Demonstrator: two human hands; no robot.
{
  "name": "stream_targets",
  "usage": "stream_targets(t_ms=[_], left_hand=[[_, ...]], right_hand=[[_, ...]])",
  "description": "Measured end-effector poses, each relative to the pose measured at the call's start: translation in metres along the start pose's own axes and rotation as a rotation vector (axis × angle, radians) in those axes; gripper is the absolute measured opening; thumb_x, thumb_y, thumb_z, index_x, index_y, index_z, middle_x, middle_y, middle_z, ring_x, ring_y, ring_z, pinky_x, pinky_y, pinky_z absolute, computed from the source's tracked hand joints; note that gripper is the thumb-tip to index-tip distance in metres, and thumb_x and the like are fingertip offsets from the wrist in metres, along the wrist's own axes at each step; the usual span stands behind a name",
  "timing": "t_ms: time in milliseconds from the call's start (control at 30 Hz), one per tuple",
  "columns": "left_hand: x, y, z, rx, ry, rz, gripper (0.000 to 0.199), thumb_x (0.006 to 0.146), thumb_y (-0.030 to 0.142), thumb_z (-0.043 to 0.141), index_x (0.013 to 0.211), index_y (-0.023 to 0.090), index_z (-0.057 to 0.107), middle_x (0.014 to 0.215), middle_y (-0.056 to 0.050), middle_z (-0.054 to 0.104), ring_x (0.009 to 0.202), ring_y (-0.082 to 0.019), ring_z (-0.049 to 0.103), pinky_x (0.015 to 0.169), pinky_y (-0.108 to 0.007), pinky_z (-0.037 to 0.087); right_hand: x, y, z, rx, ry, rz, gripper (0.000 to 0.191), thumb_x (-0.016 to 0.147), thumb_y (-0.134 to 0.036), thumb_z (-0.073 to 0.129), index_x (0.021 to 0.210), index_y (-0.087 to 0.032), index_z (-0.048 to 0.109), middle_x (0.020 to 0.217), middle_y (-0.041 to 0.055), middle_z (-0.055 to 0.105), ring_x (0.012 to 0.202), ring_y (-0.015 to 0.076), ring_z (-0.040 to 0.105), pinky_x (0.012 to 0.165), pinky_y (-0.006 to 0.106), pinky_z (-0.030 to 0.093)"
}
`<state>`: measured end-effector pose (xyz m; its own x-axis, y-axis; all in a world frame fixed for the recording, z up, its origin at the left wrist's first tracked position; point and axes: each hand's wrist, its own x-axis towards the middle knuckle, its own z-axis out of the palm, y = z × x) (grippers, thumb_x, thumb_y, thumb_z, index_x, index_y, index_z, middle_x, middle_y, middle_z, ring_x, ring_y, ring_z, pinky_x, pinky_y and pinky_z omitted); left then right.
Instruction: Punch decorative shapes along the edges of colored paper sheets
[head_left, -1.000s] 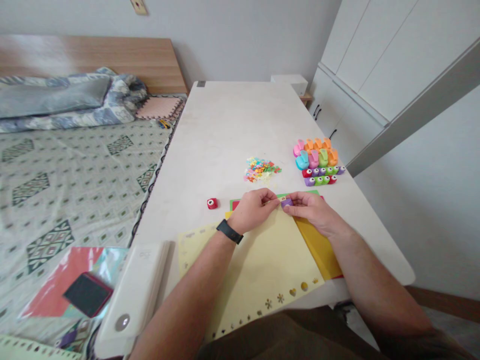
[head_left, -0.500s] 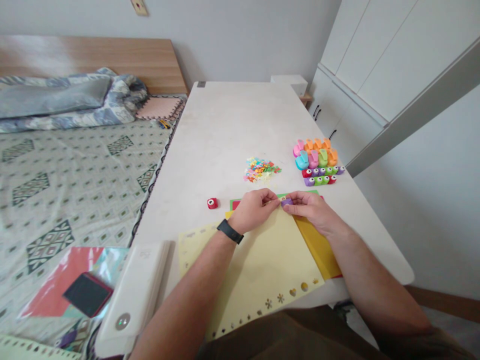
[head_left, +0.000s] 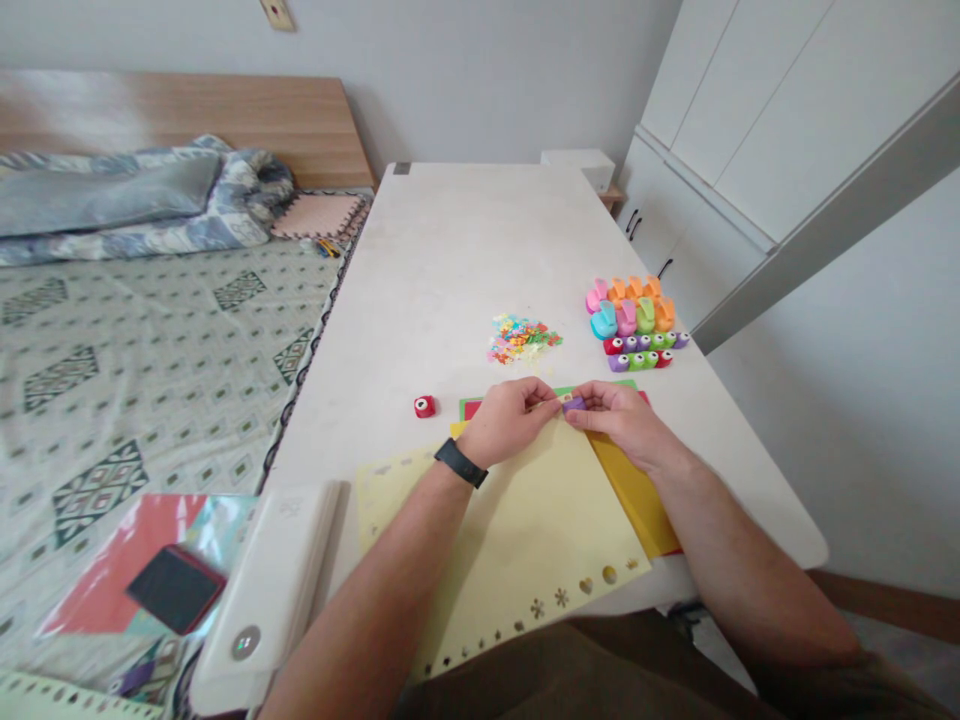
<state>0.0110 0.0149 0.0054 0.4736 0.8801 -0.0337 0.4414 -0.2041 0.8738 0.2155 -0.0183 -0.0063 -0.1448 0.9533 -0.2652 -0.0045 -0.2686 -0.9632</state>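
Observation:
A pale yellow sheet of paper (head_left: 525, 520) with shaped holes along its edges lies in front of me. My left hand (head_left: 514, 412), with a black band on the wrist, pinches the sheet's far edge. In the fingers of my right hand (head_left: 619, 420) is a small purple craft punch (head_left: 574, 403), set at the paper's far right corner. The fingertips of both hands nearly meet there, and they partly cover the punch. Under the pale sheet lie a darker yellow sheet (head_left: 637, 495) and the edges of red and green ones.
A red punch (head_left: 424, 406) stands left of the papers. Beyond my hands lies a heap of coloured paper cut-outs (head_left: 523, 338). Rows of punches (head_left: 637, 320) stand at the right. A white device (head_left: 277, 580) sits at the table's left edge, beside the bed (head_left: 172, 350).
Both hands stay in nearly the same place around the purple punch. The pale yellow sheet's near right corner has shifted very slightly to the right.

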Motion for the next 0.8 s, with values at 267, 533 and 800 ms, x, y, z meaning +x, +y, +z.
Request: stream_targets(t_ms=[267,533,800], left_hand=[[0.0001,0.0002,-0.0001,0.015,0.010,-0.004,0.026,0.092,0.041,0.060,0.090,0.017,0.071,0.078,-0.002,0.070,0.065,-0.011,0.054,0.058,-0.023,0.038],[0.0007,-0.0010,0.0003,0.023,0.013,-0.005,0.028,0.092,0.043,0.060,0.090,0.017,0.070,0.078,-0.002,0.070,0.065,-0.012,0.055,0.058,-0.023,0.039],[0.0001,0.0000,0.0005,0.001,-0.006,-0.011,0.031,0.092,0.046,0.059,0.090,0.017,0.071,0.077,-0.001,0.069,0.064,-0.011,0.053,0.057,-0.024,0.038]], right_hand=[[0.0016,0.0024,0.0022,-0.018,0.022,0.007,0.035,0.068,-0.035,0.088,0.093,-0.018,0.070,0.085,0.0009,0.069,0.079,0.0154,0.060,0.077,0.031,0.044],[0.0031,0.0056,0.0023,0.004,0.027,0.013,0.035,0.069,-0.037,0.087,0.093,-0.018,0.070,0.084,0.0002,0.068,0.077,0.0149,0.059,0.075,0.031,0.043],[0.0048,0.0071,0.0011,-0.009,0.020,0.019,0.033,0.070,-0.036,0.086,0.094,-0.019,0.070,0.085,0.0003,0.068,0.077,0.0150,0.059,0.074,0.030,0.043]])
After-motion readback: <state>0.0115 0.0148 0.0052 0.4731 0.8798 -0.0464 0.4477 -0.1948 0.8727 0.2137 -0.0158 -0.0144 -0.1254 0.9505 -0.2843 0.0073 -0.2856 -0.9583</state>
